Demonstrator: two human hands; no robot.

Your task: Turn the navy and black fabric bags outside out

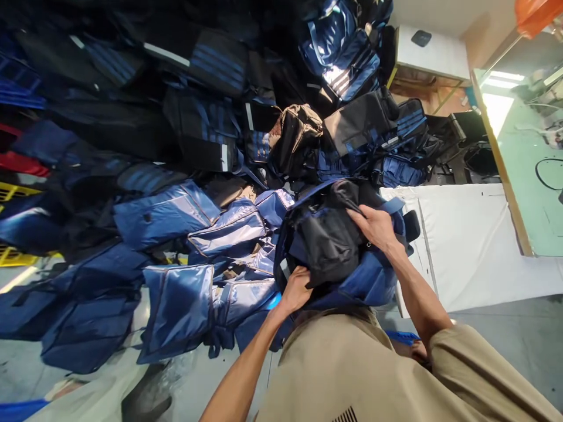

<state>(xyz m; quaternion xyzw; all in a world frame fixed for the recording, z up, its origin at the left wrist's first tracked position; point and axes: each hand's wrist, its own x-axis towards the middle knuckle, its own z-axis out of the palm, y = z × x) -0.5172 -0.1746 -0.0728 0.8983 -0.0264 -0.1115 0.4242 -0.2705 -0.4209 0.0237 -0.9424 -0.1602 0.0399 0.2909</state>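
Right in front of my body lies a blue and black bag [369, 281], with black fabric [334, 243] bunched in its middle. My left hand [298, 288] is closed on the lower left edge of that black fabric, its fingertips partly hidden. At the upper right, my right hand [373, 225] grips a fold of the same black material between thumb and fingers. A blue strap runs along the bag's top edge. Whether the black fabric is the bag's lining or a separate piece, I cannot tell.
Blue bags [178, 310] lie piled to the left, and dark bags with blue stripes [220, 64] are heaped behind. A white-covered surface [457, 234] stands at the right, beside a glass-topped table [528, 146]. Yellow crates [17, 193] show at the far left.
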